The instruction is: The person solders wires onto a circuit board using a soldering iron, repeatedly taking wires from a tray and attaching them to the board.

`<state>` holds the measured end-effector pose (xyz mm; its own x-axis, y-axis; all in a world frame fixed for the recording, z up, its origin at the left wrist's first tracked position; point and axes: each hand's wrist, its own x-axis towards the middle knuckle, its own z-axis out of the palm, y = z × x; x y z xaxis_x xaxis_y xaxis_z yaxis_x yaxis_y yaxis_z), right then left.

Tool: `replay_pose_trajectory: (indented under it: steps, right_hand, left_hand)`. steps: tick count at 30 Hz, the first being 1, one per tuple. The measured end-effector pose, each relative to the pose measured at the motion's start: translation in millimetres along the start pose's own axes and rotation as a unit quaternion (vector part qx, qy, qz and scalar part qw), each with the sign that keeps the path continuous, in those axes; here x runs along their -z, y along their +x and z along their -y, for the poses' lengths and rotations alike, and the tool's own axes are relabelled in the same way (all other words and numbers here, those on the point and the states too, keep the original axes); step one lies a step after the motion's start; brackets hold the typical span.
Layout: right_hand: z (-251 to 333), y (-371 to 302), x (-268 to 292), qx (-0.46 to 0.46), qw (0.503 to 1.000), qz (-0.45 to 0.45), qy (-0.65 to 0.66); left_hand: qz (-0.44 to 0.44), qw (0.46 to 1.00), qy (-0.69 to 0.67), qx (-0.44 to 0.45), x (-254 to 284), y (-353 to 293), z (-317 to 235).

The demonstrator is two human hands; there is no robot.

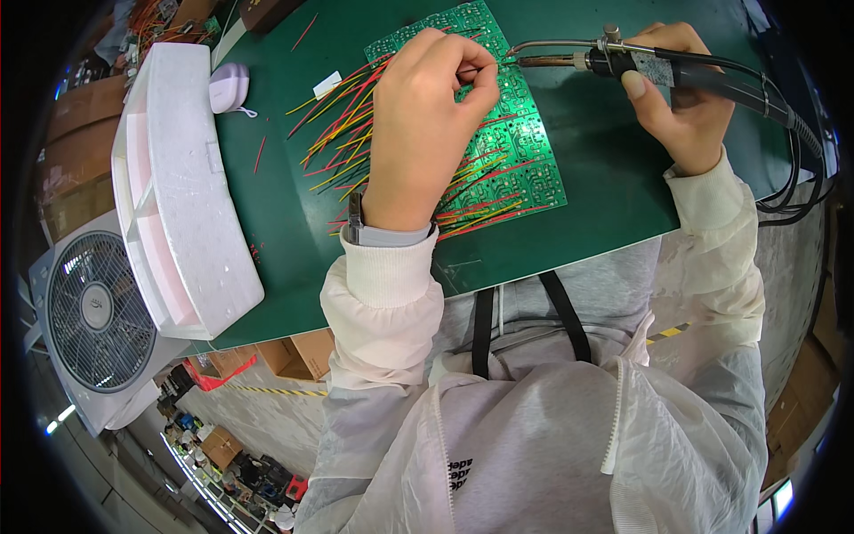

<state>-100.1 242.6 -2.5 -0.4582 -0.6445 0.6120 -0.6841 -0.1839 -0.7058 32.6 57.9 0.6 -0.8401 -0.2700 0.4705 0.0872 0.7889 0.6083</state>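
R grip (683, 125) round blk soldering iron (654, 69) (slim metal barrel (551, 61)), nr glossy PCB (520, 129)

Black repeated lettering (458, 474) on grey sweatshirt (543, 436)

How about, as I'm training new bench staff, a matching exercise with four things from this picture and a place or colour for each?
Things:
1. Soldering iron
2. Foam box
3. Small rounded case
4. Circuit board sheet

Places and colours:
A. lilac
B. green, partly hidden by the left hand
C. held in the right hand
D. white

Right pairs: 1-C, 2-D, 3-A, 4-B
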Motion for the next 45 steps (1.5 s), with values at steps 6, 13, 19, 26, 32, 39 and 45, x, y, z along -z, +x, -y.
replay_pose_trajectory:
  steps: [6, 13, 19, 26, 32, 39, 45]
  right_hand:
    - [2, -4, -5, -0.039, 0.999, -0.031, 0.014]
    - [4, -5, -4, -0.026, 0.997, -0.07, 0.008]
    - [-2, -3, 7, -0.059, 0.978, -0.192, 0.063]
    - [-4, -2, -3, -0.087, 0.975, -0.204, -0.016]
    - [-6, 5, -5, -0.072, 0.975, -0.209, 0.0]
    - [-13, 8, -9, -0.071, 0.968, -0.236, -0.043]
    - [-11, 4, -7, -0.091, 0.965, -0.24, -0.043]
  left_hand:
    - [0.0, 1.0, 0.01, -0.005, -1, -1, -1]
    - [-0.002, 1.0, 0.01, -0.012, 0, -1, 1]
    - [0.001, 1.0, 0.003, -0.01, -1, 0, 1]
    - [0.008, 1.0, 0.005, -0.001, 0, -2, 1]
    - [0.02, 0.999, 0.033, -0.021, -1, -1, 2]
    - [-0.006, 0.992, 0.117, -0.051, 27, -12, -8]
    - [-0.119, 0.975, 0.187, 0.025, 136, -47, -28]
